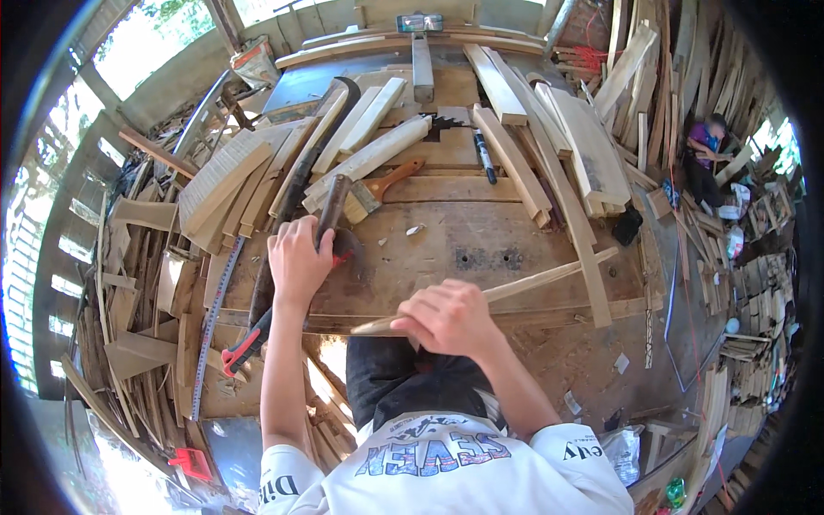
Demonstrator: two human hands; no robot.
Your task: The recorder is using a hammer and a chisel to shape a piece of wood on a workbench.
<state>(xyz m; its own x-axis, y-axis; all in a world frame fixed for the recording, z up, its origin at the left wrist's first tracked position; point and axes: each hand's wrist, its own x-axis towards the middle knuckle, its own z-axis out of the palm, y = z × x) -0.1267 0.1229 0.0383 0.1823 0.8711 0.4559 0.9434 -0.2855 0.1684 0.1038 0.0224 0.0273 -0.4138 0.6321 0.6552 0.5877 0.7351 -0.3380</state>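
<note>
My left hand is closed at the lower end of a dark wooden tool handle, which rises between its thumb and fingers; the tool's other end is hidden. Beside that hand, a long dark rod with a hooked tip runs along the bench. A red-and-black handle shows next to my left forearm. Near the bench's front edge my right hand is wrapped round a thin wooden stick, which slants away to the right with its pointed end toward my left.
A paintbrush, a marker and a measuring tape lie on the workbench. Boards are stacked at right and more timber at left. A person sits at far right among wood offcuts.
</note>
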